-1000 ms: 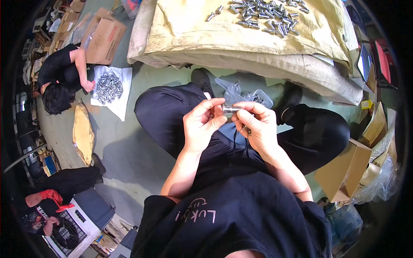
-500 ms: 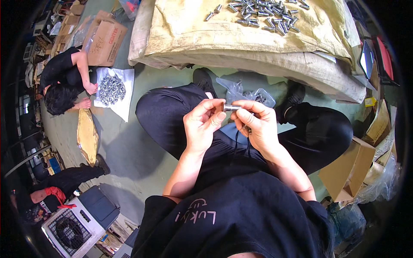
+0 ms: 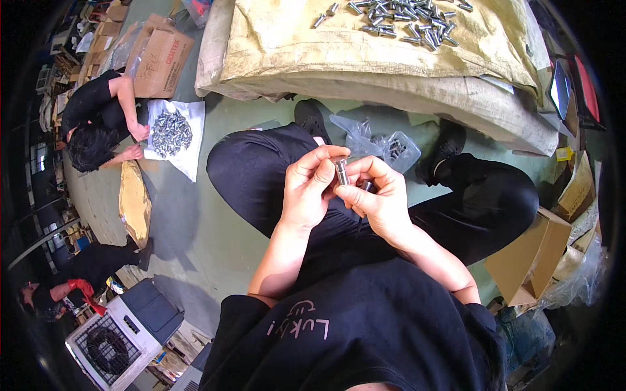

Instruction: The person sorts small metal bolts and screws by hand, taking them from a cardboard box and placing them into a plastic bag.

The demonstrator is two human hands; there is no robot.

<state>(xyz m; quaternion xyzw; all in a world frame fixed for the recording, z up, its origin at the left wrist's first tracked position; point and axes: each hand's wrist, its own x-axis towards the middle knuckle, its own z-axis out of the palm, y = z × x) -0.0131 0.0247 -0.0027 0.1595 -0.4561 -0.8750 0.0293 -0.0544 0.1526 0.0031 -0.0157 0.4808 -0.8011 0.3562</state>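
Note:
My left hand (image 3: 305, 192) pinches a shiny steel bolt (image 3: 342, 173) between thumb and fingers. The bolt stands nearly upright with its flat round head at the top; any thread is too small to make out. Close against its lower end, my right hand (image 3: 381, 199) is closed, with its thumb and forefinger at the bolt's side. A small metal piece (image 3: 367, 186) shows in the curl of the right fingers, mostly hidden. Beyond my hands, a clear plastic bag (image 3: 355, 133) with metal parts lies on the floor between my feet.
Ahead stands a cloth-covered surface (image 3: 280, 55) with many loose bolts (image 3: 424, 23). At left a crouching person (image 3: 98, 107) reaches toward a white sheet (image 3: 192, 146) piled with metal parts. A cooler fan (image 3: 107, 348), another person (image 3: 85, 277) and cartons (image 3: 521, 260) surround me.
The bolt has turned from lying level between my hands to nearly upright. My right hand has shifted slightly left and down. At lower left, the other person has changed posture.

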